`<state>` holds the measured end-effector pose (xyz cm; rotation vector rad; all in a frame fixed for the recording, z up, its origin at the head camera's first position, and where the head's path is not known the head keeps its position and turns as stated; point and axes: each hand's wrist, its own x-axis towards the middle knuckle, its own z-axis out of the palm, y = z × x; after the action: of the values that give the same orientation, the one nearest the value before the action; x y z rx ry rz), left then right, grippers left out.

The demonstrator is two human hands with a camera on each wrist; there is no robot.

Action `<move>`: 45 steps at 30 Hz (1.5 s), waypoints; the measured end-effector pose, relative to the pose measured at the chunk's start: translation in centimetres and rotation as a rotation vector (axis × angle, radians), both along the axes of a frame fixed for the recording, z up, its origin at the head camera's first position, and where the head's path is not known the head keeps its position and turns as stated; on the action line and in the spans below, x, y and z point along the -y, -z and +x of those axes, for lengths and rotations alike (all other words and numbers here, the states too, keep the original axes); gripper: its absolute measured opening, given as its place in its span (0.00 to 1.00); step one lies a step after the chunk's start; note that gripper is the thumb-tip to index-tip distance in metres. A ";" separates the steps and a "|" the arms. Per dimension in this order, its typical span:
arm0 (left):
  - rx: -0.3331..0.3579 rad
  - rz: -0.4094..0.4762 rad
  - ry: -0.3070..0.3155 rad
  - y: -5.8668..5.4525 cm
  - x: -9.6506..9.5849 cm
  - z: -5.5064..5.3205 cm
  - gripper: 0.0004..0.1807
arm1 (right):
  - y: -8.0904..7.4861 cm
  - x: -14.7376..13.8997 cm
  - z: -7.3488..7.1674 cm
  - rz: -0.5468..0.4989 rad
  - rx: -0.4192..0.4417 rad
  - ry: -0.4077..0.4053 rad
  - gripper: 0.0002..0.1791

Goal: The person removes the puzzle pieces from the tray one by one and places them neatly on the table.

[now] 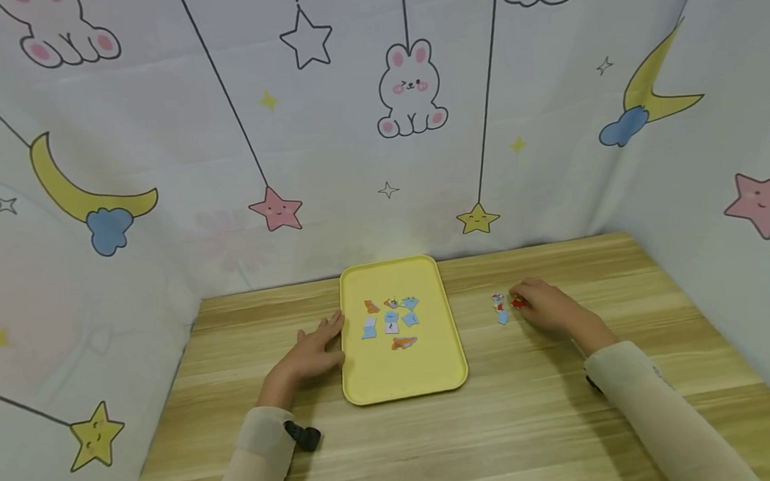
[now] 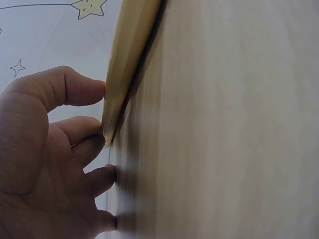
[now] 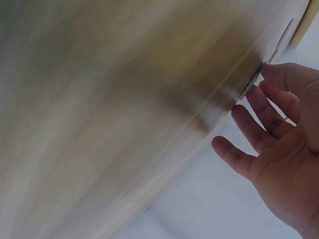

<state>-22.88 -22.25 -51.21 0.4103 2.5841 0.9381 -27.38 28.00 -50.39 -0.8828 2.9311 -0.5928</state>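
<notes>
A yellow tray (image 1: 400,379) lies on the table with several small, colourful puzzle pieces (image 1: 392,328) spread over it. My left hand (image 1: 310,357) rests at the tray's left side. In the left wrist view, the thumb (image 2: 87,92) and nearest fingertips touch the tray's edge (image 2: 122,74), while the other fingertips meet the table. To the right of the tray, my right hand (image 1: 548,305) pinches a red puzzle piece (image 1: 517,303) low at the tabletop. Thumb and fingertips stand at that flat piece's edges (image 3: 252,82) in the right wrist view. Left of this hand lie more puzzle pieces (image 1: 500,308).
The wood-grain table (image 1: 502,424) runs back to a white curtain (image 1: 339,147) printed with rabbits, stars and moons. Similar cloth hangs at both sides. A black wrist camera (image 1: 303,436) sits at the left cuff.
</notes>
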 end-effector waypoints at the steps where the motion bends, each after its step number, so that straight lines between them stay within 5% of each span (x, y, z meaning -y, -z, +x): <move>1: -0.003 0.001 0.002 0.0 0.0 0.0 0.48 | 0.0 0.0 0.0 -0.002 0.003 0.000 0.17; 16: 0.010 0.011 0.006 0.1 0.1 -0.1 0.47 | -0.3 0.3 -0.3 -0.015 0.014 0.014 0.21; 27: 0.006 0.001 0.002 0.1 0.2 -0.1 0.47 | -1.8 2.2 -1.1 0.051 0.065 0.019 0.26; 45: 0.015 -0.010 -0.005 0.4 0.3 -0.3 0.48 | -3.0 5.7 -2.0 -0.010 0.108 -0.011 0.26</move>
<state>-23.20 -22.50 -51.58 0.3924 2.5767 0.9259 -29.42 22.35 -47.36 -0.8399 2.8281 -0.6341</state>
